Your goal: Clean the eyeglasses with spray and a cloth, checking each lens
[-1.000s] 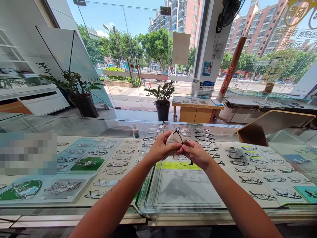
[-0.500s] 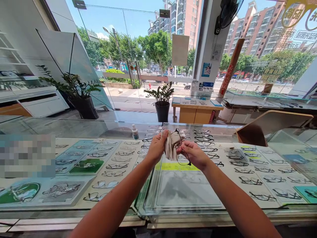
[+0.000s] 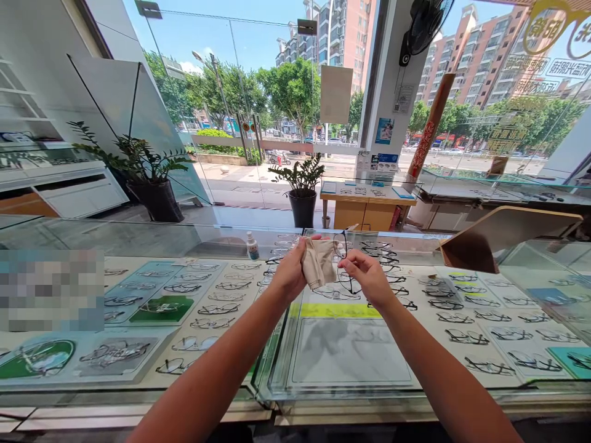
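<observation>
Left hand [image 3: 290, 271] grips a beige cleaning cloth [image 3: 318, 263] bunched over one lens. Right hand [image 3: 367, 277] pinches the black-framed glasses [image 3: 344, 261] just right of the cloth, above the glass display counter [image 3: 341, 381]. Support the frame rim; wipe with light pressure.

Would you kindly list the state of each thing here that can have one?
left hand: shut on the cloth
cloth: crumpled, pressed against the glasses
right hand: pinching the glasses
glasses: held above the display case
display case: glass top closed
spray bottle: upright, capped
</observation>
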The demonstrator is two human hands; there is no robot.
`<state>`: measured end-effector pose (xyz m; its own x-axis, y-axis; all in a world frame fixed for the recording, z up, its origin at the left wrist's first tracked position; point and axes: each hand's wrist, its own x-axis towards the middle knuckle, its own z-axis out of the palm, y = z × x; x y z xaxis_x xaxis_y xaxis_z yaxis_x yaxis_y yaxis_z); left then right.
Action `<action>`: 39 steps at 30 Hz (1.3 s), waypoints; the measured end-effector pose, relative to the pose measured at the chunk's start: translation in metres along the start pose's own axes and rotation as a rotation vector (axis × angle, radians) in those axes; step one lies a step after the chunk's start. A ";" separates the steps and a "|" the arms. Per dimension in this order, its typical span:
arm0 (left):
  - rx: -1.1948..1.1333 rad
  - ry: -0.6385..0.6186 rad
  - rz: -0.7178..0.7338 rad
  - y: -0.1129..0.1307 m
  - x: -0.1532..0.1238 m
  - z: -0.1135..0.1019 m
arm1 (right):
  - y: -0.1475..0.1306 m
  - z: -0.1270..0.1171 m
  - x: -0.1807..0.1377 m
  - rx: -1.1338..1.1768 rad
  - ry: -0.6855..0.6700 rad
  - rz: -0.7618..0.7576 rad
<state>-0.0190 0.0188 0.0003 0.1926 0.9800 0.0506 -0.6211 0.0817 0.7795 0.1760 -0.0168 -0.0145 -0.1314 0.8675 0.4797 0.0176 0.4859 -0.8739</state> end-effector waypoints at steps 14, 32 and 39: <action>-0.075 -0.135 -0.076 -0.012 -0.018 0.014 | 0.014 0.035 -0.014 -1.378 0.116 -0.345; 1.143 0.080 0.964 0.050 -0.005 0.021 | -0.051 -0.038 0.042 0.073 -0.037 -0.107; 1.122 -0.022 1.379 0.105 -0.007 0.075 | -0.130 -0.043 0.060 -0.139 -0.206 -0.243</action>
<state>-0.0290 0.0065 0.1287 0.0447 0.2206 0.9743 0.4403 -0.8798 0.1790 0.2080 -0.0236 0.1316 -0.3456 0.6916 0.6343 0.0939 0.6980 -0.7099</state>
